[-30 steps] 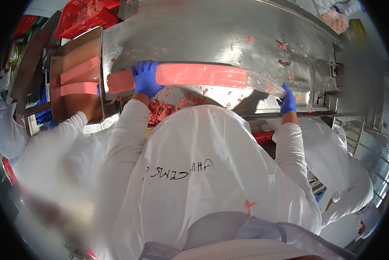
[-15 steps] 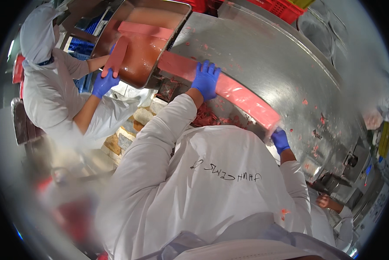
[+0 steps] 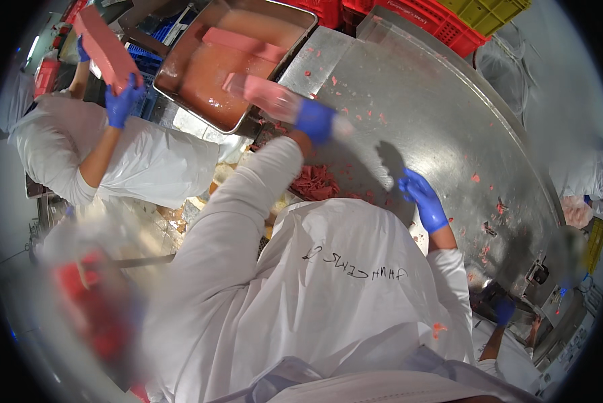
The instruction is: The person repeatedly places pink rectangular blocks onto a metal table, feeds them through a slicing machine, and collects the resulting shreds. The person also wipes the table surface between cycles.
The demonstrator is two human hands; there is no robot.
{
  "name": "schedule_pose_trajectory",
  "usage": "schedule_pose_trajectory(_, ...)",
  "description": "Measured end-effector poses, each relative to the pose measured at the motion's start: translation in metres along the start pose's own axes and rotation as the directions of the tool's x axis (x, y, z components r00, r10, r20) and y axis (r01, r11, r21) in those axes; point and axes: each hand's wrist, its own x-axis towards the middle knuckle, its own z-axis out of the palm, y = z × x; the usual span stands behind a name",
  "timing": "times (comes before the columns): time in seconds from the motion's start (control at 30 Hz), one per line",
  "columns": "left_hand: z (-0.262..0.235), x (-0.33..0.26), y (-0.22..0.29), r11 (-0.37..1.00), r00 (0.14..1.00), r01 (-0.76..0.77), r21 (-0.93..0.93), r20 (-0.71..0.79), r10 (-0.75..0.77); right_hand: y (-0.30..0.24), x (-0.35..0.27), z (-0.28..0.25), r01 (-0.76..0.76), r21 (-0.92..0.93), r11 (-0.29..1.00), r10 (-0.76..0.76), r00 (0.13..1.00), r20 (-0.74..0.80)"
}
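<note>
My left hand, in a blue glove and smeared by motion, is closed around a blurred pink meat slab. The slab's far end reaches over the near right rim of a deep metal tray. Reddish liquid fills the tray, and another pink slab lies in it toward the back. My right hand, gloved in blue, hovers at the steel table's near side, fingers apart, holding nothing. Between my hands, by the table's near edge, is a heap of red meat scraps.
At the left, a co-worker in white holds up a pink slab with both gloved hands. Red crates and a yellow crate stand behind the table. Small scraps dot the steel. Another person's gloved hand shows at lower right.
The slab stretched between my hands has moved left toward the tray with my left hand. My right hand has let go and opened. The co-worker has lifted a slab from the tray.
</note>
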Motion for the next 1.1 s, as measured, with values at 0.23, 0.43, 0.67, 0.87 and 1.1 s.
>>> schedule_pose_trajectory(0.23,-0.069,-0.005,0.031,0.857,0.947,-0.076,-0.51,-0.305,-0.098,0.099,-0.068,-0.041,-0.185,0.235,0.954,0.202,0.978,-0.051)
schedule_pose_trajectory(0.43,-0.132,-0.035,0.159,0.904,0.868,-0.342,-0.257,-0.456,0.198,0.042,-0.05,0.012,0.187,-0.192,0.963,-0.203,0.977,-0.065)
schedule_pose_trajectory(0.67,-0.169,-0.088,0.185,0.738,0.816,-0.547,-0.395,-0.449,0.365,-0.047,0.015,0.092,0.603,-0.55,0.578,-0.599,0.771,0.216)
schedule_pose_trajectory(0.87,-0.231,-0.132,0.224,0.386,0.588,-0.795,-0.468,-0.752,0.298,-0.058,0.078,0.097,0.61,-0.512,0.605,-0.741,0.666,-0.083)
schedule_pose_trajectory(1.1,-0.24,-0.125,0.073,0.708,0.587,-0.479,-0.519,-0.789,-0.181,-0.147,-0.037,0.027,0.568,-0.785,0.247,-0.958,0.266,-0.11)
